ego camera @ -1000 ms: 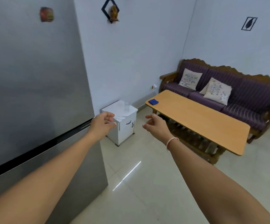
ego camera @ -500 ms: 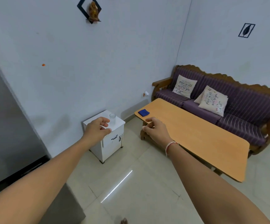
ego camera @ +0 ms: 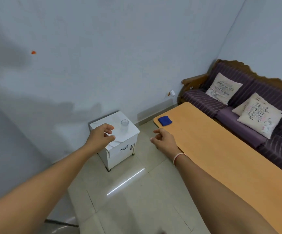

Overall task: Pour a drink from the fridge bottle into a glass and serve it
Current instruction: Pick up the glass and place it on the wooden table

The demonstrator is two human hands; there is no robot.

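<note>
A clear empty glass (ego camera: pixel 124 125) stands upright on the marble top of a small white cabinet (ego camera: pixel 120 150) by the wall. My left hand (ego camera: pixel 101 136) is stretched out in front of the cabinet's top, just left of the glass, fingers loosely curled and holding nothing. My right hand (ego camera: pixel 164 141) hangs over the floor by the near corner of the long wooden table (ego camera: pixel 221 157), fingers half curled and empty. No bottle is in view, and of the fridge only a dark strip shows at the bottom left.
A folded blue cloth (ego camera: pixel 165 120) lies on the table's far-left corner. A purple striped sofa (ego camera: pixel 248 105) with two printed cushions stands behind the table. Pale floor tiles (ego camera: pixel 128 200) stretch between me, the cabinet and the table.
The view has swung right and down, away from the fridge, which has left the frame. The cabinet and glass now sit nearer the centre, and both hands stay stretched forward and empty.
</note>
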